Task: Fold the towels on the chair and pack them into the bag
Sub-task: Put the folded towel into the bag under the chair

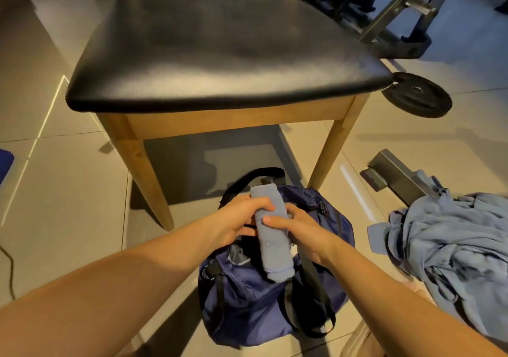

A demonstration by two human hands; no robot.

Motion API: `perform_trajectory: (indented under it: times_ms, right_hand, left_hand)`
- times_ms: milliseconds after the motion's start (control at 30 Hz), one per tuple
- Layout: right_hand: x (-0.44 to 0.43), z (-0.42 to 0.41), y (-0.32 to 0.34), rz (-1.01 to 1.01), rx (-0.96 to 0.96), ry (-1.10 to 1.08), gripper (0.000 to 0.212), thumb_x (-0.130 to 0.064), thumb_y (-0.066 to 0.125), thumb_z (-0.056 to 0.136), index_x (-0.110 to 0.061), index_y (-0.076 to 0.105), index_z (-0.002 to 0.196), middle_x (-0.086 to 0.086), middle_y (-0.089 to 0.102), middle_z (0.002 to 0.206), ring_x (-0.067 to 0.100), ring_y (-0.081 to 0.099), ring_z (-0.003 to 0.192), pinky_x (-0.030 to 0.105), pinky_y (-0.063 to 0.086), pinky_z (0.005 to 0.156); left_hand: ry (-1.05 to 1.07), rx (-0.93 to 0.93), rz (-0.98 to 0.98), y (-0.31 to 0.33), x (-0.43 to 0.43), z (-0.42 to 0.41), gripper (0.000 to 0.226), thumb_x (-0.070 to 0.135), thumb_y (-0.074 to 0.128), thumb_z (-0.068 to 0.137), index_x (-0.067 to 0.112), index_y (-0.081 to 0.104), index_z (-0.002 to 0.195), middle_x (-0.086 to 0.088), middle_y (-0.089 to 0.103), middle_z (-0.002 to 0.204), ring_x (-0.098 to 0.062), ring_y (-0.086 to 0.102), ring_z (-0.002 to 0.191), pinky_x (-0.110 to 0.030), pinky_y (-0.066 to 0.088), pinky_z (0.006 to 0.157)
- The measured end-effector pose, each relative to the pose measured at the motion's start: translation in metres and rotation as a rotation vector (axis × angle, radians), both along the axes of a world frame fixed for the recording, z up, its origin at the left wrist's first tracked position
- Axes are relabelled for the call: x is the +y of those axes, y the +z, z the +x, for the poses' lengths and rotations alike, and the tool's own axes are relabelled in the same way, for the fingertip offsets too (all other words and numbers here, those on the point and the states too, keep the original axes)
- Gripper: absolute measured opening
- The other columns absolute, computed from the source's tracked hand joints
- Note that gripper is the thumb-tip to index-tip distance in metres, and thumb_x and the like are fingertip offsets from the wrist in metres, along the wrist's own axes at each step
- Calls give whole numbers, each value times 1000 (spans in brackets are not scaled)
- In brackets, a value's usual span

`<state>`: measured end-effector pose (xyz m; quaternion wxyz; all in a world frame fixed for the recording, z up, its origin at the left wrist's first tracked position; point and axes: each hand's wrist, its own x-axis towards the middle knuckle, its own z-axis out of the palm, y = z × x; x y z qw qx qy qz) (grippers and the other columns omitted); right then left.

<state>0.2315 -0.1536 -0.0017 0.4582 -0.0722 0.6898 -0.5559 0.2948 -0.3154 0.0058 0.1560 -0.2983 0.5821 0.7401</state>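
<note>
So a folded grey-blue towel (273, 246) is being held in both hands right over the open navy gym bag (247, 304), which is sitting on the tiled floor (68, 205) just in front of the chair (220, 54). The towel is folded into a long narrow bundle and is being held lengthwise, far end pointing toward the chair, near end hanging over the bag's dark opening. It's being gripped from the left by the left hand (239, 219), with the fingers (262, 205) curled over the top of it. From the right it's being pinched by the right hand (308, 233), thumb lying across the cloth. So both sets of fingers are being closed round the towel, not spread wide. Whether the near end is touching the bag can't be told, honestly.

The bag's black straps (313, 288) are draped over its sides. The chair has a black padded seat on wooden legs (143, 175). Off to the right on the floor, a crumpled pile of light-blue cloth (453, 252) is lying near the bag but apart from it, partly covering a grey metal bracket (395, 175). A black weight plate (417, 95) is lying just beside the chair's right front corner, and dark gym equipment (384, 13) is standing behind it.
</note>
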Motion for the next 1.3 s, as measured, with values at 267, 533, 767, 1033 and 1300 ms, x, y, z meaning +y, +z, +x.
perform_trajectory:
  times_ms: [267, 533, 767, 1033, 1300]
  right_hand:
    - [8, -12, -26, 267, 271, 59, 20, -19, 78, 89, -11, 71, 105, 2, 71, 97, 15, 66, 81, 28, 53, 71]
    - [-9, -9, -62, 582, 301, 393, 40, -22, 54, 101, -17, 34, 67, 3, 34, 66, 19, 33, 60, 33, 28, 63]
    - [-29, -1, -95, 833, 628, 614, 33, -37, 61, 95, -8, 64, 110, 17, 68, 115, 37, 63, 109, 37, 47, 82]
    - [-41, -27, -92, 888, 422, 584, 38, -21, 63, 90, -9, 40, 62, 10, 44, 66, 21, 35, 56, 32, 27, 49]
    - [-67, -17, -126, 632, 360, 189, 24, -8, 67, 82, -15, 50, 66, 1, 47, 65, 23, 46, 72, 30, 35, 65]
  left_hand:
    - [-145, -31, -590, -42, -27, -14, 35, 38, 82, 79, 10, 73, 98, -4, 74, 90, -18, 68, 80, -32, 56, 70]
    - [-501, 46, -1453, -71, -36, -13, 50, 36, 73, 85, 16, 54, 126, -7, 52, 121, -29, 51, 113, -39, 42, 83]
    - [-467, -57, -1349, -59, -53, -21, 21, 30, 70, 89, 17, 64, 104, -5, 64, 106, -32, 63, 98, -35, 47, 74]
    - [-511, -95, -1188, -56, -61, -22, 13, 16, 63, 85, 29, 61, 87, 0, 67, 100, -27, 59, 86, -32, 44, 70]
    - [-500, 95, -1156, -47, -79, -23, 8, 19, 65, 87, 27, 65, 88, 6, 61, 85, -25, 58, 81, -32, 43, 65]
